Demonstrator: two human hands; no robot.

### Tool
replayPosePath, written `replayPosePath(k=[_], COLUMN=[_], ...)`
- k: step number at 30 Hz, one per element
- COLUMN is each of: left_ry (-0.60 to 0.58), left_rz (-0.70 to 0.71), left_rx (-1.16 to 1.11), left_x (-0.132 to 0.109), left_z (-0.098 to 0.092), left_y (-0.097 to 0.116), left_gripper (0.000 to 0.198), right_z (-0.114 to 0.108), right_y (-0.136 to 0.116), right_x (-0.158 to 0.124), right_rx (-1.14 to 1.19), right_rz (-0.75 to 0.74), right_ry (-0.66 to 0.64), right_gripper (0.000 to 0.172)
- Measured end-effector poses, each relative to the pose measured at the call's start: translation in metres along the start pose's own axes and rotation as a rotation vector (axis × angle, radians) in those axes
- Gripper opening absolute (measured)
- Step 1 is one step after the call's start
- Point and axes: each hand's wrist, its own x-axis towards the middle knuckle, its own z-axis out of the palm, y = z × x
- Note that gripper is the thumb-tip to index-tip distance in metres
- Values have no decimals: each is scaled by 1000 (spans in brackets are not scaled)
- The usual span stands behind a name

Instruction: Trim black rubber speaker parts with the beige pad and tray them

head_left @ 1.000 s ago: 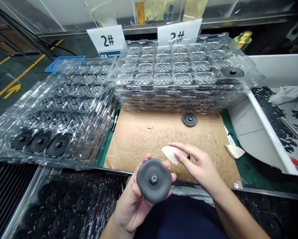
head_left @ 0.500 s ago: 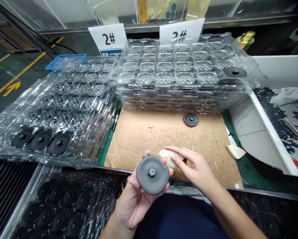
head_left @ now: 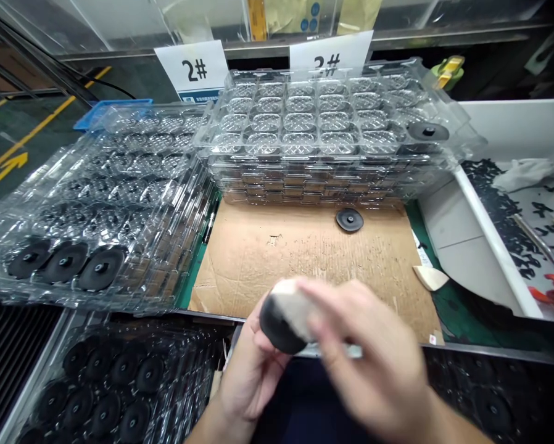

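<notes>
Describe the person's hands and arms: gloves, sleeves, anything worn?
Both the left hand and the right hand are bare, with no gloves. No ring, watch or band shows, though motion blur hides detail on the right hand. The forearms show no sleeve. The only clothing in view is a dark navy garment below the hands.

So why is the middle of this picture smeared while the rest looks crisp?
In the head view, the right hand, pale cream pad and round black disc are motion-blurred; the stacked clear plastic trays behind stay sharp, with glare along their ridges.
</notes>
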Motion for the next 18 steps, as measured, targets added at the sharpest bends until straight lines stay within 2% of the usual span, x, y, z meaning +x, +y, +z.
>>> replayPosePath(k=[2,3,6,8,10,12,15,17,18], left_ry=[-1,-1,28,29,20,21,22,0,-11], left_rz=[0,14,84,71,41,35,29,23,24], left_rx=[21,28,40,34,37,64,117,148,172], left_x=[0,0,0,-1,-2,-4,-6,-5,-3], left_z=[0,0,4,9,12,11,8,7,8], left_y=[-1,0,2,3,6,11,16,16,15], left_gripper=[41,44,47,38,30,38,54,56,56], right_z=[3,4,7,10,11,7,-7,-15,-16], right_y=[-15,-19,-21,-20,-20,-20,-18,-17,-17], right_x=[2,3,13,20,22,18,7,5,8], right_rx=[4,9,-15,-54,-48,14,32,-83,-145], right_rz=[-182,-216,-169,-144,-192,-227,-122,-51,-65], right_ry=[-46,-91,-220,-170,-95,-146,-285,-233,-177], right_gripper=[33,31,27,28,30,28,26,29,29])
